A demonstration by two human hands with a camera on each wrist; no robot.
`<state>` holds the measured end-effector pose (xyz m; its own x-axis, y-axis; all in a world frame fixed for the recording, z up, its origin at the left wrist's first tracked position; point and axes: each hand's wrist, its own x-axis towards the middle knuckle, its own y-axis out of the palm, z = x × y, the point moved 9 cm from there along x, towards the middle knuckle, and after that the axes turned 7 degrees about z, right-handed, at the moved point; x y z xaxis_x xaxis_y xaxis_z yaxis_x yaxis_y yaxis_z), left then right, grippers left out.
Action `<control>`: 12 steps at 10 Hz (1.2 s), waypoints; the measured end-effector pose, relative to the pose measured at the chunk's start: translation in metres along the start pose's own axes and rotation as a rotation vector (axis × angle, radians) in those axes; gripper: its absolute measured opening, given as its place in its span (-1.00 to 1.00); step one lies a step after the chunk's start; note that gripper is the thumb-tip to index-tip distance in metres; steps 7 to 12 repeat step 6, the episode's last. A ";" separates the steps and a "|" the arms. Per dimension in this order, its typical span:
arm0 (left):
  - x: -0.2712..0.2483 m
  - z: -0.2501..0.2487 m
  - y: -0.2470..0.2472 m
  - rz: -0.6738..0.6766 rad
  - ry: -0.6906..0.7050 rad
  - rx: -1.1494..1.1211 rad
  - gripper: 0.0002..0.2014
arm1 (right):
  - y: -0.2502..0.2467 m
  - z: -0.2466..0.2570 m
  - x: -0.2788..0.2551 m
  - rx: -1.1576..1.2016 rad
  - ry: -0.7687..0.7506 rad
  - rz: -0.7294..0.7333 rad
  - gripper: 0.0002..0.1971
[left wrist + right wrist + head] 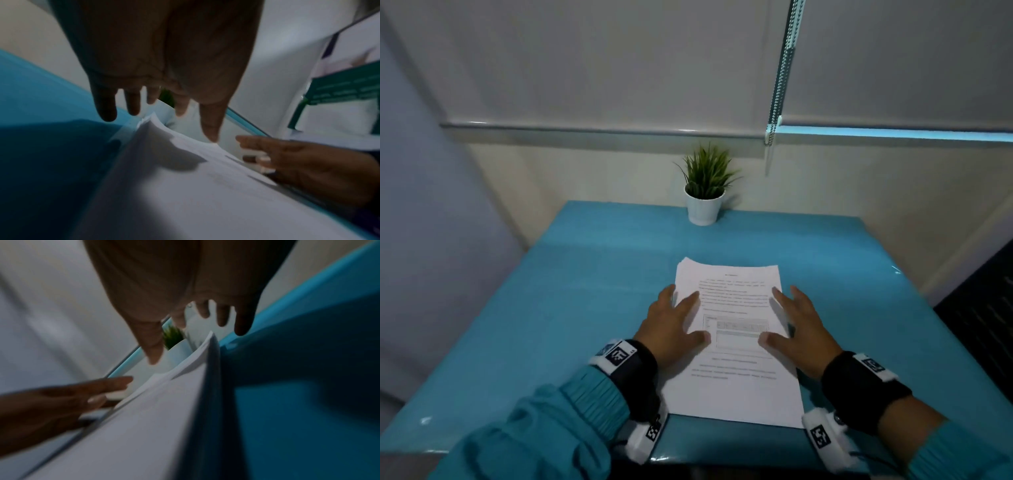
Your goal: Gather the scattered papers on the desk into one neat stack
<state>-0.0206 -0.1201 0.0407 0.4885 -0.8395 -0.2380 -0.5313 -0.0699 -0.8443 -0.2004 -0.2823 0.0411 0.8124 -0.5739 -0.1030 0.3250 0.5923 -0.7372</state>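
A stack of white printed papers (736,346) lies on the blue desk (571,308), its far-left corner slightly fanned. My left hand (674,325) lies flat over the stack's left edge with fingers spread and straight. My right hand (796,329) lies flat over the right edge the same way. In the left wrist view my left hand's fingers (209,125) stretch out above the papers (185,194), and the right hand (298,164) shows at the far edge. In the right wrist view the right hand's fingers (153,345) hover over the papers (144,426); the left hand (61,399) is opposite.
A small green plant in a white pot (703,192) stands at the desk's far edge against the wall. A window blind's bead chain (779,85) hangs at the back right. The desk's front edge (722,460) runs just below my wrists.
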 end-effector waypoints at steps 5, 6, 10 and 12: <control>-0.011 0.003 0.034 0.230 0.017 0.433 -0.03 | 0.051 -0.004 0.001 -0.708 -0.038 0.218 0.02; -0.006 0.000 0.022 -0.051 0.060 0.401 -0.44 | 0.055 -0.029 0.012 -0.714 0.002 0.120 -0.35; -0.006 0.000 0.022 -0.051 0.060 0.401 -0.44 | 0.055 -0.029 0.012 -0.714 0.002 0.120 -0.35; -0.006 0.000 0.022 -0.051 0.060 0.401 -0.44 | 0.055 -0.029 0.012 -0.714 0.002 0.120 -0.35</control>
